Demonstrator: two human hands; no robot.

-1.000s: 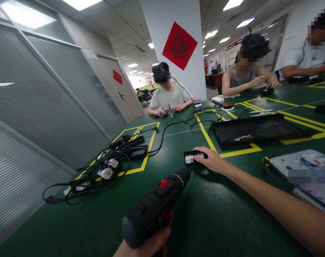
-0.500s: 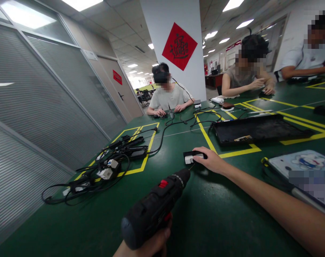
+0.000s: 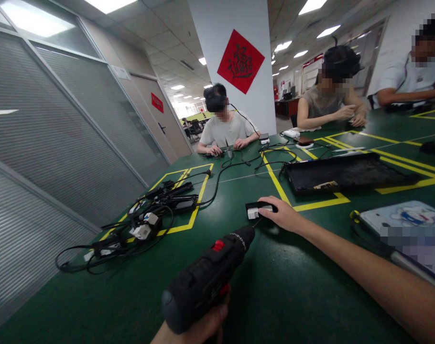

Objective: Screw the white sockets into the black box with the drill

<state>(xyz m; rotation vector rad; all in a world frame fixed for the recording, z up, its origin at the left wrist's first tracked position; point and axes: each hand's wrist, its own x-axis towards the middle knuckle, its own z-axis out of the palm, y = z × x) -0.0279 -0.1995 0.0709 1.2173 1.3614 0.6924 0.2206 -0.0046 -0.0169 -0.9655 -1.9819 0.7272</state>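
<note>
1. Green tabletop (image 3: 303,296), foreground: the left hand (image 3: 206,322) grips a black drill (image 3: 203,279), unmoved since a second ago.
2. Near the bit (image 3: 256,222), the right hand (image 3: 284,216) pinches a black-and-white part (image 3: 253,213), equally still, suggesting steady alignment; bit contact is unclear.
3. Beyond, a co-worker's hands (image 3: 360,118) have drawn closer together.

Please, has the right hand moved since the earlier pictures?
No, not visibly: the right hand stays in the same place beside the yellow tape on the green table.
</note>
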